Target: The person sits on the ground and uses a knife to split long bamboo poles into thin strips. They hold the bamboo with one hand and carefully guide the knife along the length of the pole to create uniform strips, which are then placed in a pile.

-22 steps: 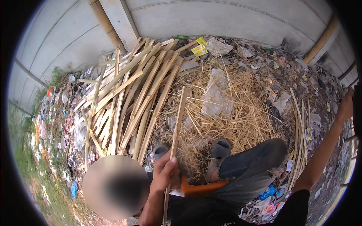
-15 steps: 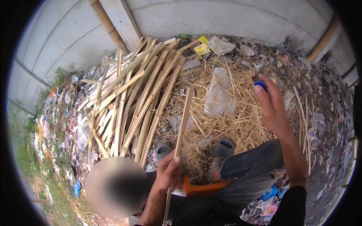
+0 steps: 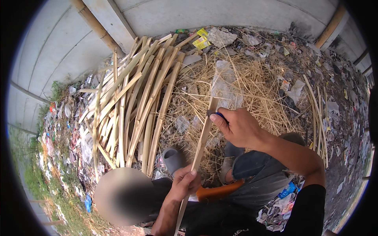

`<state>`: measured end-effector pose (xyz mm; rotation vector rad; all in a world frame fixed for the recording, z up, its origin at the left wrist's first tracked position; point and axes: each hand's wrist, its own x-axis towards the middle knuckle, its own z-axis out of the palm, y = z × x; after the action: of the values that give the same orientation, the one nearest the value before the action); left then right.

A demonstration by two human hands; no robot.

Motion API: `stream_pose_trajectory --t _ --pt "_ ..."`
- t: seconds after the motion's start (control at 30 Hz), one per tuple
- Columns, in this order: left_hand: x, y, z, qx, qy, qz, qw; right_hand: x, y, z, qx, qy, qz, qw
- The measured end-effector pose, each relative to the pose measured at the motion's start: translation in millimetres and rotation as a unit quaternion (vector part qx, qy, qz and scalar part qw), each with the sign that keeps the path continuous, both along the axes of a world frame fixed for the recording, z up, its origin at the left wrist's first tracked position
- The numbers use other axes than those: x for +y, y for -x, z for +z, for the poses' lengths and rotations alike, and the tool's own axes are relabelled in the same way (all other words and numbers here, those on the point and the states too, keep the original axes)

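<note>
My left hand [image 3: 184, 181] grips a long pale bamboo strip [image 3: 201, 142] low down, holding it slanted up and away from me. My right hand [image 3: 238, 126] is closed on a small blue-handled knife [image 3: 221, 115], whose blade rests against the strip's far end. I am crouching; my grey trouser legs [image 3: 260, 173] and grey slippers [image 3: 173, 159] show below the hands. An orange object [image 3: 214, 192] lies across my lap; what it is cannot be told.
A pile of split bamboo strips [image 3: 136, 102] leans on the ground to the left. Dry straw shavings [image 3: 252, 84] cover the ground ahead. A few thin strips [image 3: 317, 112] lie at right. Litter and a curved concrete wall [image 3: 165, 15] surround the spot.
My right arm swung in from the far right, passed over the straw and brought the knife down onto the top of the strip. My left hand kept its grip.
</note>
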<state>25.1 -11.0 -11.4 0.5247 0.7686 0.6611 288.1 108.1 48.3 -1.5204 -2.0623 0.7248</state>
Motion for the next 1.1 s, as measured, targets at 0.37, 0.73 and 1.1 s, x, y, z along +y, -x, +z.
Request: stream_pose_trajectory --t 0.37,0.73,1.1 --pt "1 4 -10 0.008 0.028 0.005 1.000 -2 8 -12 -0.007 -0.017 0.023 1.000" --pt "-1 5 5 0.006 -0.021 0.013 1.000 25 -2 5 0.060 -0.056 -0.042 0.996" --pt "4 3 6 0.031 -0.029 0.007 0.999 -2 13 -1 -0.024 -0.036 0.014 0.999"
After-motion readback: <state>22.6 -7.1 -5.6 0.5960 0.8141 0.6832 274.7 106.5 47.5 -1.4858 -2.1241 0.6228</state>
